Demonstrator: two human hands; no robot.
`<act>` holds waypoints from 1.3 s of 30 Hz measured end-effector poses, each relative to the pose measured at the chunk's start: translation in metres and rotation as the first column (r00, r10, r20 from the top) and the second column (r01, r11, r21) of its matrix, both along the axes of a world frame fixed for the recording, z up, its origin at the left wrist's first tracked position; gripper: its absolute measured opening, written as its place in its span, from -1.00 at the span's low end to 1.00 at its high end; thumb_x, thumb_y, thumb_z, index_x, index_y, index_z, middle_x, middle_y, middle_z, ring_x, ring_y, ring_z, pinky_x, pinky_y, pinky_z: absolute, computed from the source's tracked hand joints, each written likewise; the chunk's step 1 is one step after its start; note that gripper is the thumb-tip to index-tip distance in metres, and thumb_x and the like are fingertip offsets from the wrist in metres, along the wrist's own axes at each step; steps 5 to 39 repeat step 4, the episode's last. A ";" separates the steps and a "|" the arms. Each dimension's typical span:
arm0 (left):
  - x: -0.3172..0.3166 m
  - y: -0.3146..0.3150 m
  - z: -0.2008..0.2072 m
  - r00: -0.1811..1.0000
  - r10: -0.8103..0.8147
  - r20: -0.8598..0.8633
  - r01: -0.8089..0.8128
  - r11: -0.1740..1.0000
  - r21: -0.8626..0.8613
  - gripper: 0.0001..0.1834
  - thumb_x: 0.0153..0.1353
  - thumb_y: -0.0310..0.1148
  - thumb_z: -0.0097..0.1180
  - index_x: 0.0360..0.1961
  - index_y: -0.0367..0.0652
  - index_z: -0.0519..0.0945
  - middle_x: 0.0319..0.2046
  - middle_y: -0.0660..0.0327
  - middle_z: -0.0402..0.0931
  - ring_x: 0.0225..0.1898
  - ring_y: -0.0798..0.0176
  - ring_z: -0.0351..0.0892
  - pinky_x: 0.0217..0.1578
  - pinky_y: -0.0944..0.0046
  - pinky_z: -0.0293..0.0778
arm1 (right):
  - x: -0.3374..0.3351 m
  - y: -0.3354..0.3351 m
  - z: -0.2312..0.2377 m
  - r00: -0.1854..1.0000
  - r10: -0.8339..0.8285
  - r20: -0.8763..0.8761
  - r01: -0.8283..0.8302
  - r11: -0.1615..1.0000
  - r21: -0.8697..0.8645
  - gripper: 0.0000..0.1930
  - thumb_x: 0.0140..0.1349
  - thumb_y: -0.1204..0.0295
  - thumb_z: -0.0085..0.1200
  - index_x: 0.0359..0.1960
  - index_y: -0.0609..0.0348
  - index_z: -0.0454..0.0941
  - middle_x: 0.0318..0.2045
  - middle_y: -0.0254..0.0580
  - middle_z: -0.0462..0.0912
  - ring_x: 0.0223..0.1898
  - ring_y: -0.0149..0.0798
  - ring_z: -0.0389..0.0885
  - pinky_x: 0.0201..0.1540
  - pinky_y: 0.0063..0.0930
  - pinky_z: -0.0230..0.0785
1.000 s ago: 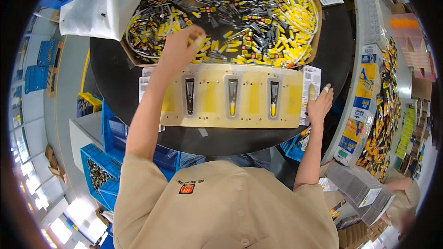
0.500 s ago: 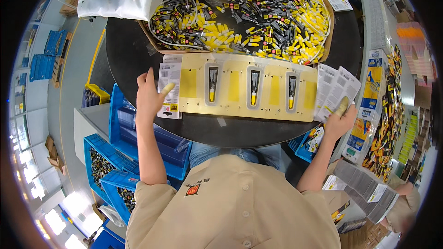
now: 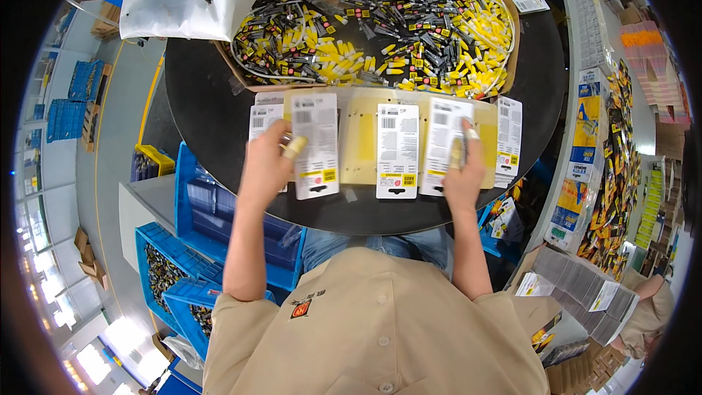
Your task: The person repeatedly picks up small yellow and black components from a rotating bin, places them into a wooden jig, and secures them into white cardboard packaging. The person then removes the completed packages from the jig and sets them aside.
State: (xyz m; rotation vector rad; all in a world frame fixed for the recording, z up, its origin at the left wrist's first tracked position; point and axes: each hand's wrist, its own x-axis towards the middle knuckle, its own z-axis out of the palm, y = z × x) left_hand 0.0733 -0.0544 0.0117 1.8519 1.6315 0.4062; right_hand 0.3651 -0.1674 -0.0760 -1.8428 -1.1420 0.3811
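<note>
My left hand (image 3: pixel 269 164) is closed on the left edge of a white printed backing card (image 3: pixel 316 121), slightly blurred, over the left part of a yellowish jig plate (image 3: pixel 358 150). With its thumb and a finger on it, my right hand (image 3: pixel 465 179) grips another white card (image 3: pixel 446 121) over the plate's right part. Between them a third card (image 3: pixel 398 148) lies on the plate. The cards hide the plate's pockets and the small tubes in them. Yellowish covers show on some fingertips of both hands.
Stacks of cards lie left (image 3: pixel 265 118) and right (image 3: pixel 509 135) of the plate. Beyond it a cardboard tray (image 3: pixel 515 44) holds many black-and-yellow tubes. Blue bins (image 3: pixel 183 197) stand at lower left; a box of cards (image 3: pixel 578 289) is at lower right. A co-worker (image 3: pixel 647 314) is at far right.
Both hands have moved inward from the side stacks, bringing cards over the plate. A card now lies over the middle pocket, and the tubes seen before are covered.
</note>
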 end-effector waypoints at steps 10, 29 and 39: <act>0.019 -0.009 -0.028 0.992 -0.083 -0.092 0.101 0.972 0.210 -0.43 0.17 -0.39 0.23 0.23 -0.08 0.39 0.21 -0.16 0.33 -0.13 0.00 0.66 -0.13 0.10 0.56 | 0.022 -0.026 -0.024 0.769 0.091 0.633 0.118 0.953 -0.281 -0.43 0.34 0.32 0.08 0.36 0.06 0.27 0.34 -0.06 0.28 0.35 0.11 0.21 0.38 -0.07 -0.02; 0.019 -0.009 -0.028 0.992 -0.083 -0.092 0.101 0.972 0.210 -0.43 0.17 -0.39 0.23 0.23 -0.08 0.39 0.21 -0.16 0.33 -0.13 0.00 0.66 -0.13 0.10 0.56 | 0.022 -0.026 -0.024 0.769 0.091 0.633 0.118 0.953 -0.281 -0.43 0.34 0.32 0.08 0.36 0.06 0.27 0.34 -0.06 0.28 0.35 0.11 0.21 0.38 -0.07 -0.02; 0.019 -0.009 -0.028 0.992 -0.083 -0.092 0.101 0.972 0.210 -0.43 0.17 -0.39 0.23 0.23 -0.08 0.39 0.21 -0.16 0.33 -0.13 0.00 0.66 -0.13 0.10 0.56 | 0.022 -0.026 -0.024 0.769 0.091 0.633 0.118 0.953 -0.281 -0.43 0.34 0.32 0.08 0.36 0.06 0.27 0.34 -0.06 0.28 0.35 0.11 0.21 0.38 -0.07 -0.02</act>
